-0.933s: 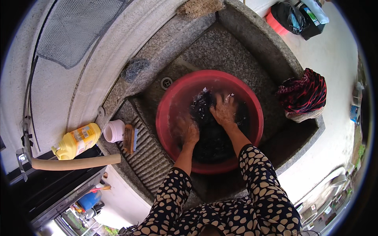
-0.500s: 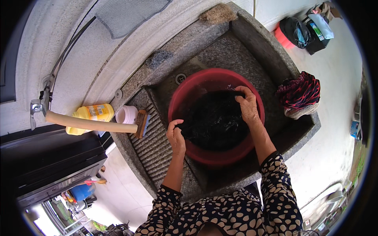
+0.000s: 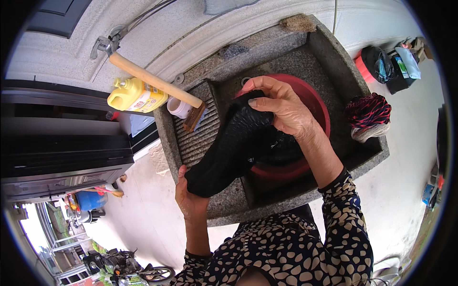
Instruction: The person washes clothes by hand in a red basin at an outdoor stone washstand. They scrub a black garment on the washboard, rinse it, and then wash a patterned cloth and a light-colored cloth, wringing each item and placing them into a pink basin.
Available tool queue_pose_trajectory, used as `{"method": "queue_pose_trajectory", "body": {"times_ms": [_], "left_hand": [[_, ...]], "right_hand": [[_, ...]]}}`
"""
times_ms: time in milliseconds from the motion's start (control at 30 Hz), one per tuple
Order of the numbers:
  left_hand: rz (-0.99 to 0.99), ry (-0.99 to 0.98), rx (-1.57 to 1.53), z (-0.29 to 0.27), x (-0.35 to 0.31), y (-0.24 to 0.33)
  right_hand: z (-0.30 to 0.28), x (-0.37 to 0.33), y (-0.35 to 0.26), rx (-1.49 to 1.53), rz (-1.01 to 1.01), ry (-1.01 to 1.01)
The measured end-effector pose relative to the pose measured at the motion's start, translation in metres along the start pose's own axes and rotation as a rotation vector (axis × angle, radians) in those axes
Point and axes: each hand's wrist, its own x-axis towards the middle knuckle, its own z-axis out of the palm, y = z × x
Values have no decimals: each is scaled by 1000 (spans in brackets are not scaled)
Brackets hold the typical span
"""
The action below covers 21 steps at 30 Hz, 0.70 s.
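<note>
While the black cloth (image 3: pixel 220 155) is pinched at one o'clock by the right hand (image 3: pixel 287 110) above the red basin (image 3: pixel 313 97), its seven o'clock end is supported by the left hand (image 3: pixel 192 199), fingers largely hidden, grip unclear.

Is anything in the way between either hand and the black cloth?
Nothing visible: the right hand directly pinches the upper end of the black cloth, and the left hand, partly hidden by it, touches the lower end.
</note>
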Motion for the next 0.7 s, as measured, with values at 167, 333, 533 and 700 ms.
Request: {"method": "queue_pose_trajectory", "body": {"times_ms": [167,333,533,700], "left_hand": [[23,142,149,-74,-23,11],[62,231,1496,-126,-11,-27],[296,-81,1966,-158,17,-38],[456,-365,1936,-198,44,-33]], "right_hand": [[62,26,97,175,64,-25],[84,7,262,-1397,-413,28],[99,19,281,-1348,-263,41],[132,-67,274,-1361,-453,-360]]}}
